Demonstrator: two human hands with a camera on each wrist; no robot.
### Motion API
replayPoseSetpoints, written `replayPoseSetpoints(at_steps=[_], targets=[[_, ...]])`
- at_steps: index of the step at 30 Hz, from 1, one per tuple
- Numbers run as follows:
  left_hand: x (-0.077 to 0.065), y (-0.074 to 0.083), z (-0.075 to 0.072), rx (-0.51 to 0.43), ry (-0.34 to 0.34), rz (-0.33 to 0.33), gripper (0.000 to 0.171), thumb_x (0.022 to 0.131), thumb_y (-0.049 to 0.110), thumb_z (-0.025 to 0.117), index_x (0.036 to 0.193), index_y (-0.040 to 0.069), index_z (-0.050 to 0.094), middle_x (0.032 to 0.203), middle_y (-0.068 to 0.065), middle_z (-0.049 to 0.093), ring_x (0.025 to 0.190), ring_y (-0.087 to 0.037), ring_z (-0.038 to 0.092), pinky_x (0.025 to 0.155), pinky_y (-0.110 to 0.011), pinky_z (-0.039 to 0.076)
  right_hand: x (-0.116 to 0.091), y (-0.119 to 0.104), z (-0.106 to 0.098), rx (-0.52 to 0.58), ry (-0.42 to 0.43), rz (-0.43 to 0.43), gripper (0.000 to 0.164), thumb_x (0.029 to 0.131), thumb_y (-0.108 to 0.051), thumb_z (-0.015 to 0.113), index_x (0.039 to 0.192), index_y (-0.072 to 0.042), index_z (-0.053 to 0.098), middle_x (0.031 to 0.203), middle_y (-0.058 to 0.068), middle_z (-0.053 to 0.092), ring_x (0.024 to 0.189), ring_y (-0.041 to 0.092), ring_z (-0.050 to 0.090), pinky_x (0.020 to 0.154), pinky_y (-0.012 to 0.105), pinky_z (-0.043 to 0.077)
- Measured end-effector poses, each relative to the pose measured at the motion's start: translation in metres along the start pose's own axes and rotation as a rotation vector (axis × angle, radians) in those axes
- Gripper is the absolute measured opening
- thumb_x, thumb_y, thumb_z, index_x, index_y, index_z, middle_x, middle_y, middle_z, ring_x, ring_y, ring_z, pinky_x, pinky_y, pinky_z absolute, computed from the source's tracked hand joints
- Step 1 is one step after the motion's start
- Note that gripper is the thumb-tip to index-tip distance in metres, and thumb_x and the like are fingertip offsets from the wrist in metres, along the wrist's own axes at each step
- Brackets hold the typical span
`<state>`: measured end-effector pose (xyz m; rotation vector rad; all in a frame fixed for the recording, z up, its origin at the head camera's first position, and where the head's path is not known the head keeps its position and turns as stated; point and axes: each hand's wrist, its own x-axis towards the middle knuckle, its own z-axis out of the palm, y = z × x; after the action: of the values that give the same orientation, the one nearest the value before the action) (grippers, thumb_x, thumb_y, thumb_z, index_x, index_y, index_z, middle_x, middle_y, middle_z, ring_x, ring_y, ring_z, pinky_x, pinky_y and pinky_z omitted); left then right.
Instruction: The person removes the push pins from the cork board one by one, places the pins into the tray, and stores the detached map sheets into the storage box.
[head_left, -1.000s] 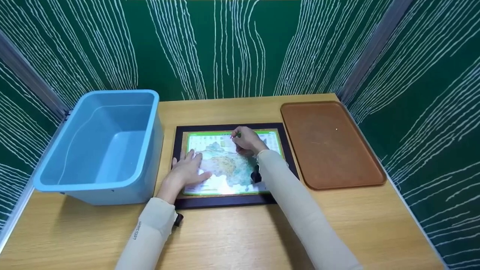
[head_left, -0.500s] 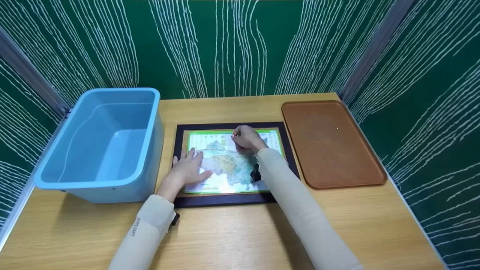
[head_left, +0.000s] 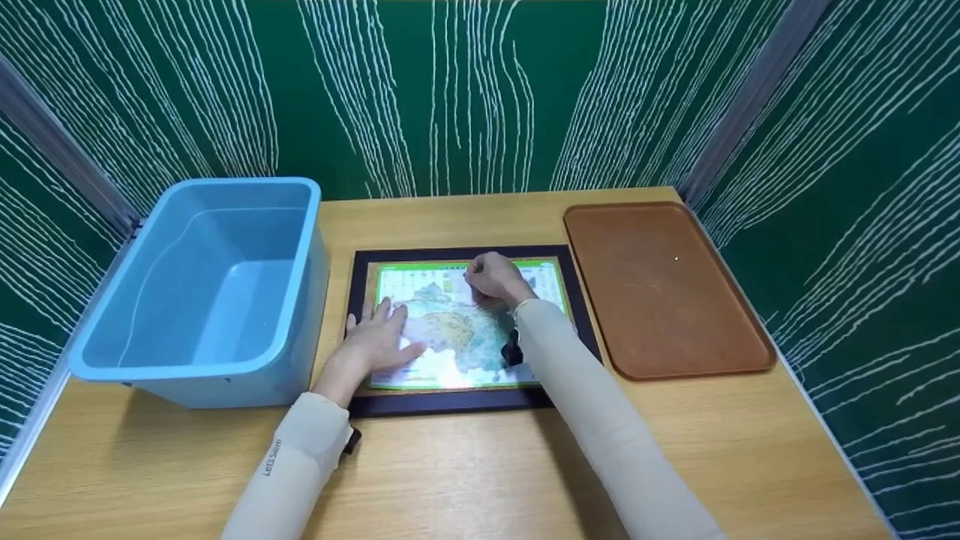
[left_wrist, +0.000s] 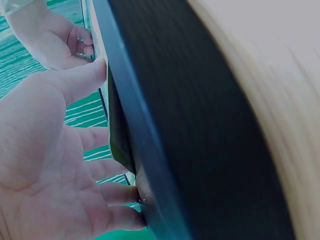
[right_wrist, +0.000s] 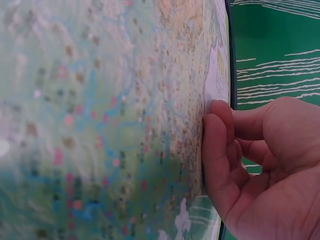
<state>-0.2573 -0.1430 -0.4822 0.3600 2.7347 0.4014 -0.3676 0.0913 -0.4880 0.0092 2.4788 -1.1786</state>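
Note:
A glossy printed map [head_left: 450, 337] lies in a dark frame [head_left: 450, 403] with a thin brown inner border. My left hand [head_left: 373, 341] rests with spread fingers on the left part of the map. In the left wrist view, that hand's fingers [left_wrist: 117, 192] reach over the frame's edge [left_wrist: 200, 120]. My right hand [head_left: 496, 277] is at the map's upper middle, fingers curled and fingertips pinched together at its surface. In the right wrist view, thumb and forefinger meet against the map [right_wrist: 125, 120]; the small reddish thing glimpsed there earlier is hidden by the fingers.
A deep blue tub [head_left: 296, 315] stands left of the frame. On the right lies a flat brown tray [head_left: 667, 300], close to the frame's right edge. Both sit on a wooden table [head_left: 442, 472] with green, white-streaked walls [head_left: 570, 75] behind and at the sides.
Both hands stay almost where they were. A small reddish speck at the right fingertips showed one second ago and is now out of sight; the right fingers have closed slightly more.

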Motion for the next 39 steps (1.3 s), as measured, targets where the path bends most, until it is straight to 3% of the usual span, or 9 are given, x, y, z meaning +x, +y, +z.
replayPoseSetpoints(at_steps=[14,28,39], targets=[[0.002,-0.002,0.003,-0.005,0.011,0.004,0.085,0.099,0.055,0.054,0.16,0.003,0.028,0.165,-0.027,0.014,0.15,-0.051,0.003,0.114,-0.073,0.006,-0.002,0.004,0.002,0.04,-0.025,-0.07,0.013,0.103,-0.018,0.056,0.101,-0.008,0.066,0.08,0.008,0.066,0.067,0.021,0.061,0.057,0.032,0.051],[-0.001,-0.002,0.002,-0.013,0.005,-0.007,0.085,0.098,0.055,0.056,0.159,0.002,0.029,0.165,-0.027,0.014,0.15,-0.051,0.001,0.114,-0.072,0.005,-0.002,0.011,0.002,0.203,-0.068,-0.024,0.011,0.1,-0.016,0.06,0.104,-0.007,0.064,0.091,0.011,0.067,0.07,0.021,0.061,0.056,0.032,0.052],[0.0,0.001,-0.001,-0.014,0.005,-0.008,0.085,0.098,0.055,0.056,0.16,0.003,0.027,0.165,-0.027,0.013,0.15,-0.051,0.001,0.115,-0.072,0.005,-0.007,0.01,-0.004,0.226,-0.06,-0.082,0.015,0.101,-0.016,0.059,0.108,-0.004,0.063,0.1,0.013,0.065,0.07,0.022,0.061,0.057,0.032,0.052]])
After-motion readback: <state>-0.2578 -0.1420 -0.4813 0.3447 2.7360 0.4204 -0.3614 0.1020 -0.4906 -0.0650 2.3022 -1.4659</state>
